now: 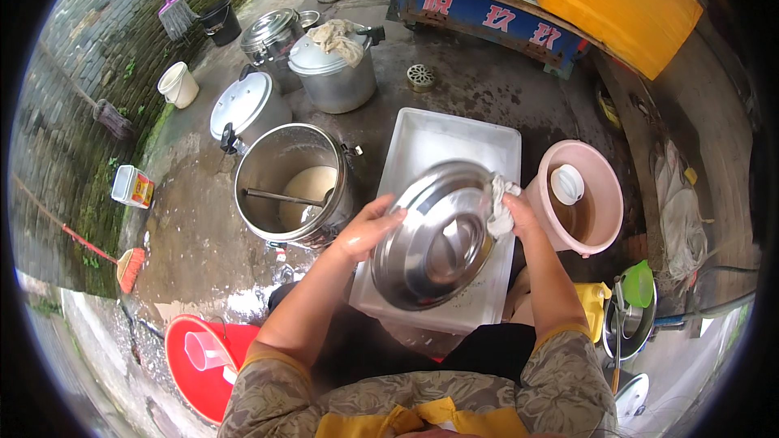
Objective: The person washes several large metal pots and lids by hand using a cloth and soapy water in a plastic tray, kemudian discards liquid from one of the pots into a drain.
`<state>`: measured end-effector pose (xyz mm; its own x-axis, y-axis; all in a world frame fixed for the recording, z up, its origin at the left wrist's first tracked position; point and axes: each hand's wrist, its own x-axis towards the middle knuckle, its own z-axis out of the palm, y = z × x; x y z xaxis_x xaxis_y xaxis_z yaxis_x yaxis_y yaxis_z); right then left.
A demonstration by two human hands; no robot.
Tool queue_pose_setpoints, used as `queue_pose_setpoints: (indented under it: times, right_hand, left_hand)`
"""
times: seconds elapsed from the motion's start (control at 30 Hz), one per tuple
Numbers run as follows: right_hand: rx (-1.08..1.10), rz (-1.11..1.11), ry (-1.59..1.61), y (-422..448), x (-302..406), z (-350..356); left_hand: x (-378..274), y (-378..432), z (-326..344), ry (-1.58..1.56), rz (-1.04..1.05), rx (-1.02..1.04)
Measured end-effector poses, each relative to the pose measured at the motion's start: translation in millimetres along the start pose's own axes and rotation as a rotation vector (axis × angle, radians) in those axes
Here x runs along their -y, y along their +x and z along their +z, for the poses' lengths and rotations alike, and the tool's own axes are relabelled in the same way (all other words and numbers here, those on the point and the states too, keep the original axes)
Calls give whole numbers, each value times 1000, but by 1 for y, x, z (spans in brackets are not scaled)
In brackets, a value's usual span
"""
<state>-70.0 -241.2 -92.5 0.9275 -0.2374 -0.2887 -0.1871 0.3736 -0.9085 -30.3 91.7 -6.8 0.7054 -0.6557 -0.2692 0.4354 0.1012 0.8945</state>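
Note:
A round stainless steel lid (426, 237) is held tilted over a white plastic tub (456, 134). My left hand (370, 228) grips the lid's left rim, thumb on the upper face and fingers mostly hidden behind it. At the right rim, my right hand (522, 212) presses a wet whitish cloth (502, 204) against the lid. To the left of the tub stands a large uncovered steel pot (292, 182) with pale liquid and a long-handled utensil (283, 197) inside. A pink bucket (581, 237) with brownish water and a white round object (567, 184) is right of the tub.
Lidded metal pots (335, 82) stand beyond the open pot, one with a cloth (338, 39) on top. A red basin (188, 389) is at lower left, a steel bowl (648, 334) with utensils at lower right. A cart (487, 21) stands ahead; a brick wall (73, 91) runs along the left.

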Motion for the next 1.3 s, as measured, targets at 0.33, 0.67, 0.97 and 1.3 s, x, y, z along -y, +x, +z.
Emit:
queue_pose_setpoints:
  times: [0.33, 0.67, 0.97, 1.3]
  right_hand:
    - [245, -323, -1113, -43, 41, 63]
    - [254, -391, -973, -19, 42, 58]
    - [40, 387, -318, 32, -37, -7]
    - [-218, 444, -1510, -104, -238, 14]
  left_hand:
    - [81, 3, 32, 156, -6, 146]
    - [74, 7, 34, -24, -40, 38]
    - [21, 1, -14, -287, 262, -353]
    - [-25, 13, -45, -329, 539, -575]
